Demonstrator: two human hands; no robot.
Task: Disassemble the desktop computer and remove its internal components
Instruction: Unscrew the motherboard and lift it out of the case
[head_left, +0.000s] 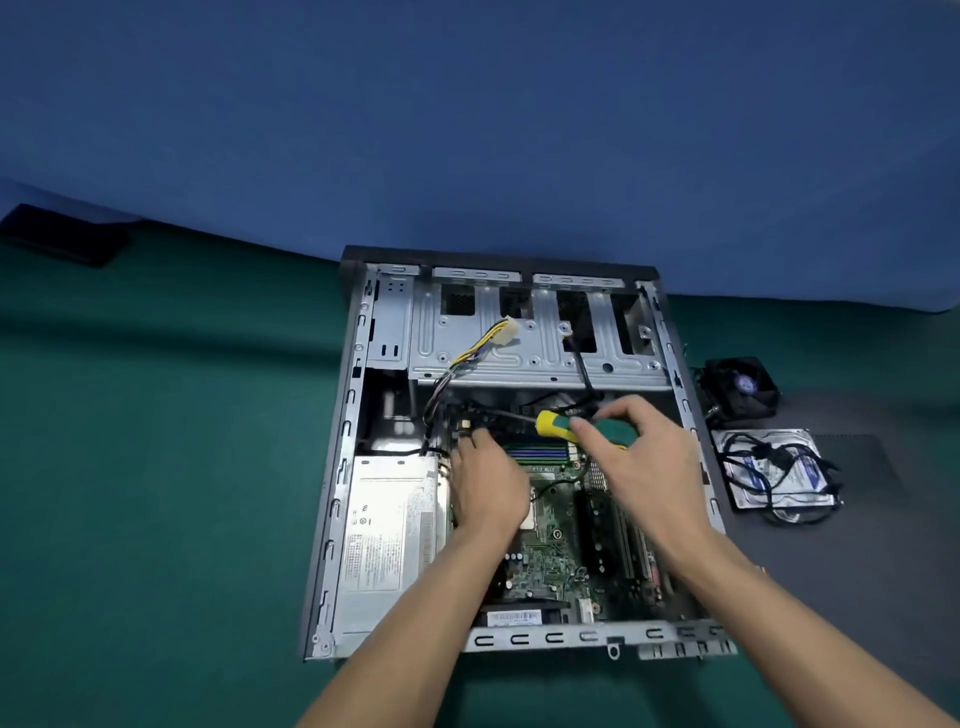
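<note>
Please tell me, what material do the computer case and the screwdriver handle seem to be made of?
Computer case: looks like bare sheet metal, matte silver-grey, with stamped ribs, slots and folded edges. Screwdriver handle: probably plastic, perhaps partly rubber; smooth, yellow and green, slightly glossy. The right hand hides much of it.

The silver-grey computer case (519, 358) lies on a teal-green mat (156, 467) under a blue backdrop (467, 130). Inside the case are a green motherboard (550, 561), a pale silver power supply (384, 540) with a white printed label, and a screwdriver (558, 425) with a yellow-and-green handle. Right of the case sit a black cooling fan (740, 387) and a silver hard drive (774, 470) with a blue-and-white label under black cables (779, 467).
</note>
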